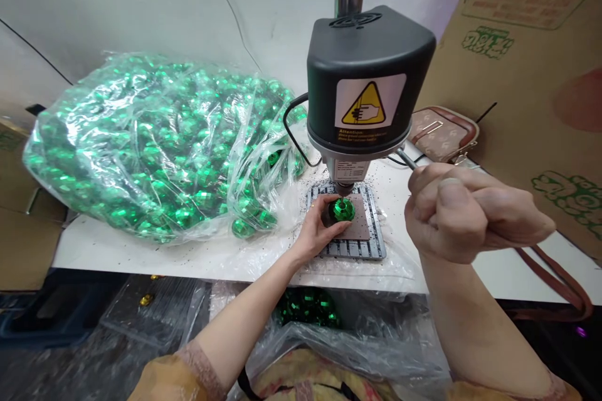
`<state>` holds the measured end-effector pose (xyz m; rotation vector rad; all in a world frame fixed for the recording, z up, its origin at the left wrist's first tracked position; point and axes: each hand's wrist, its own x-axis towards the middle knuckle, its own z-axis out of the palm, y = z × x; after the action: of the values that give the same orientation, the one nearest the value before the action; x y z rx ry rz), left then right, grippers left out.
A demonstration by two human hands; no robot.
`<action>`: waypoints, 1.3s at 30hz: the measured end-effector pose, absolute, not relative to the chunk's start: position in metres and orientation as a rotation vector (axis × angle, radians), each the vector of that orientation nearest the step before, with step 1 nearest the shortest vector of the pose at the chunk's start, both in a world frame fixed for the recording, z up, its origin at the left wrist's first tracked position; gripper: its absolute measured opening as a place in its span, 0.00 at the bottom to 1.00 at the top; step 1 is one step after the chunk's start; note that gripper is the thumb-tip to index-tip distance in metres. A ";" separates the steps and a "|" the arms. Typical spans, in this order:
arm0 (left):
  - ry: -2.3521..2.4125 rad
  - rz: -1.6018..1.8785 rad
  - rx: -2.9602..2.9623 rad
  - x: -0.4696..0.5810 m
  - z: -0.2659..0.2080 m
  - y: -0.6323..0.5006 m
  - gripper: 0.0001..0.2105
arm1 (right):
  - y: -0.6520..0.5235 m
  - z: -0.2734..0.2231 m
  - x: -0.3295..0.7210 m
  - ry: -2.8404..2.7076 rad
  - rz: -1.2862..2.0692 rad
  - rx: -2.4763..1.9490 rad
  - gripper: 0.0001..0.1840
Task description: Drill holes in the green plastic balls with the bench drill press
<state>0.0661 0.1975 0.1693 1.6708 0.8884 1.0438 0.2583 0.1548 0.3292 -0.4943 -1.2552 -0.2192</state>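
Observation:
Under the chuck of a black bench drill press (367,69), my left hand (320,225) pinches a shiny green faceted ball (343,208) between thumb and fingers. The ball rests on a brownish board over the slotted grey base plate (376,241), with the drill's lower end right above it. My right hand (451,213) is closed in a fist around the drill press's metal feed lever (407,158), to the right of the motor housing. Most of the lever is hidden in the fist.
A big clear plastic bag (155,144) full of green balls lies on the white table (94,244) at left. Below the table edge, another plastic bag (367,344) holds dark green balls. A patterned purse (442,135) and a cardboard box (527,94) stand at right. Dark shavings surround the base.

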 end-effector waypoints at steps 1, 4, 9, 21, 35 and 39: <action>0.890 1.042 1.669 0.066 0.169 0.198 0.30 | 0.155 0.329 0.258 -1.255 -0.221 -0.497 0.28; 0.891 1.038 1.665 0.066 0.168 0.198 0.30 | 0.155 0.328 0.258 -1.275 -0.244 -0.471 0.28; 0.893 1.035 1.668 0.066 0.167 0.198 0.30 | 0.157 0.326 0.260 -1.273 -0.273 -0.450 0.27; 0.916 1.054 1.631 0.069 0.168 0.197 0.30 | 0.146 0.343 0.250 -1.167 -0.085 -0.638 0.31; 0.740 1.106 2.393 0.022 0.169 0.085 0.28 | 0.167 0.404 0.254 -1.087 0.096 -0.671 0.27; 0.566 0.821 2.824 -0.010 0.159 0.054 0.36 | 0.169 0.404 0.254 -1.015 0.141 -0.653 0.27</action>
<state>-0.0101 0.0544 0.1595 2.8243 0.5659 0.8207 0.2543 0.1694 0.4038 -0.6533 -1.0146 0.1414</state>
